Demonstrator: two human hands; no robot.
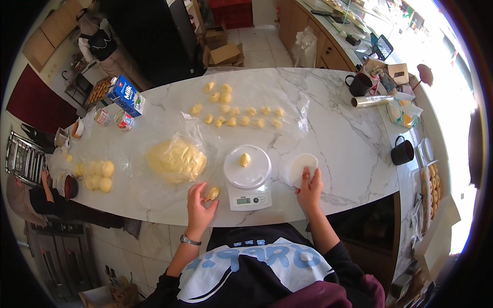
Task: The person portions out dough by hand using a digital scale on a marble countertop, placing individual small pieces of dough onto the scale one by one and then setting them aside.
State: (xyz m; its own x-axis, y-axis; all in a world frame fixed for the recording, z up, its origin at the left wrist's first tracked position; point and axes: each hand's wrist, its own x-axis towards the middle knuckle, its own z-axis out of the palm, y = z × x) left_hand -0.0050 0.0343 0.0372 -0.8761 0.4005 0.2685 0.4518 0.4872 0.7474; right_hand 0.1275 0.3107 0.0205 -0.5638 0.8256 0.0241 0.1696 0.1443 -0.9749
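My left hand is on the marble table, fingers apart beside a small dough piece; whether they touch is unclear. My right hand grips a round-edged white dough scraper low over the tabletop. Between my hands stands a white digital kitchen scale with one dough lump on its round platform. Left of the scale, a large mass of yellow dough lies in clear plastic film. Beyond the scale, several small dough pieces are spread on and under a clear plastic sheet.
Smooth dough balls, a milk carton and cans occupy the left side. Black mugs and a film roll stand right, near a tray of ring-shaped dough. One person works at the left end; another stands farther back.
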